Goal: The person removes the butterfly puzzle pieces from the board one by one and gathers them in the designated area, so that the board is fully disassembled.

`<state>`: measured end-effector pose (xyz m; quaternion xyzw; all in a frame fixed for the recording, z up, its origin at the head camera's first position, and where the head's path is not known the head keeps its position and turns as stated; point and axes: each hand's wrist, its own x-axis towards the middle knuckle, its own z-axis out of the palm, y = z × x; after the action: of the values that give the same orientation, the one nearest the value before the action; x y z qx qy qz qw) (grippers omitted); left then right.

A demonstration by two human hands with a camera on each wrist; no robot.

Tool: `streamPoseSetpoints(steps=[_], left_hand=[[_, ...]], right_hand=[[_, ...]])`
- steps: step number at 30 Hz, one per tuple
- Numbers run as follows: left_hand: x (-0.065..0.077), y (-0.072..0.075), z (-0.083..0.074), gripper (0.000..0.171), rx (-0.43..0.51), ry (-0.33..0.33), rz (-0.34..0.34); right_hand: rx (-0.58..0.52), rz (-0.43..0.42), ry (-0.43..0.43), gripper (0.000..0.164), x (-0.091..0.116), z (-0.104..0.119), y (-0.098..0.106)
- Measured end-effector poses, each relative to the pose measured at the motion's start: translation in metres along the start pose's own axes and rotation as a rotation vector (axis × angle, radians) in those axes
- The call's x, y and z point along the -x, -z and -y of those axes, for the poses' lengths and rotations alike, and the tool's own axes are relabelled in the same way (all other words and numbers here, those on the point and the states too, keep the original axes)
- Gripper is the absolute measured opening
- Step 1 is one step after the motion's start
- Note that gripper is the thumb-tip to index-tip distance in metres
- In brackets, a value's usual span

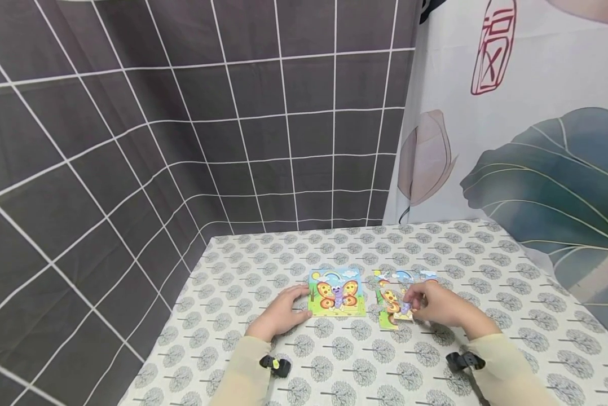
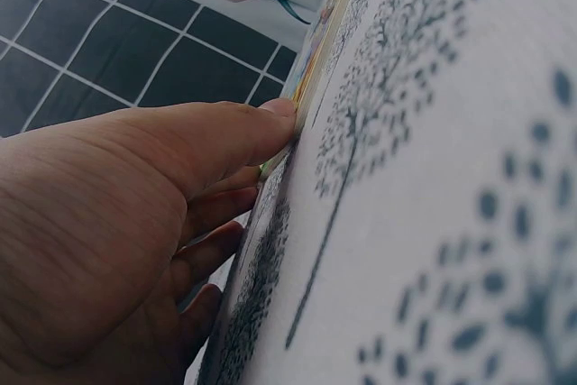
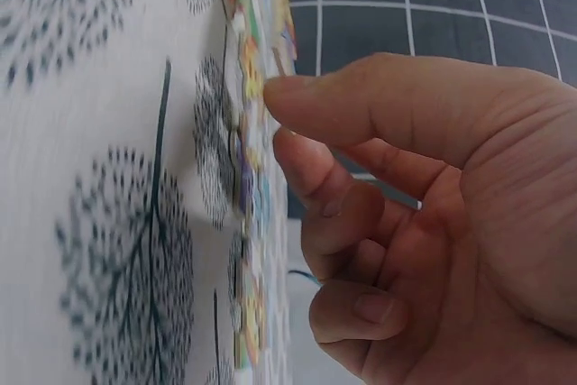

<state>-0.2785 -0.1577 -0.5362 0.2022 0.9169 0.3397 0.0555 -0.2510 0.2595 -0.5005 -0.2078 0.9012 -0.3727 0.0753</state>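
Note:
A finished-looking butterfly picture board [image 1: 338, 293] lies flat on the patterned tablecloth. My left hand [image 1: 286, 313] rests at its left side, fingers loosely spread. Its thumb [image 2: 270, 119] touches the board's near edge in the left wrist view. To the right, several jigsaw pieces [image 1: 388, 321] lie loosely grouped, printed with a like butterfly scene. My right hand [image 1: 438, 304] pinches the right side of a puzzle piece [image 1: 392, 299] with thumb and index finger. That piece looks slightly raised over the others; the exact contact is partly hidden. The remaining right fingers curl inward.
The tablecloth [image 1: 334, 361] has a grey tree print and covers the whole table. Behind it hangs a dark gridded curtain [image 1: 309, 135]. A white curtain with leaf prints [image 1: 553, 175] closes off the right side. Each wrist carries a small black camera [image 1: 282, 367].

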Motion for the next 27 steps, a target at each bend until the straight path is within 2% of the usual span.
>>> streamPoseSetpoints(steps=[6, 13, 27], left_hand=[[0.0, 0.0, 0.0, 0.058, -0.004, -0.002, 0.001], [0.0, 0.0, 0.0, 0.058, -0.001, -0.001, 0.002], [-0.002, -0.001, 0.003, 0.057, -0.013, -0.003, 0.004]], right_hand=[[-0.016, 0.045, 0.003, 0.031, 0.013, -0.008, 0.006], [-0.008, 0.048, 0.026, 0.031, 0.021, -0.017, 0.01], [-0.009, 0.044, -0.05, 0.03, 0.026, -0.02, 0.01]])
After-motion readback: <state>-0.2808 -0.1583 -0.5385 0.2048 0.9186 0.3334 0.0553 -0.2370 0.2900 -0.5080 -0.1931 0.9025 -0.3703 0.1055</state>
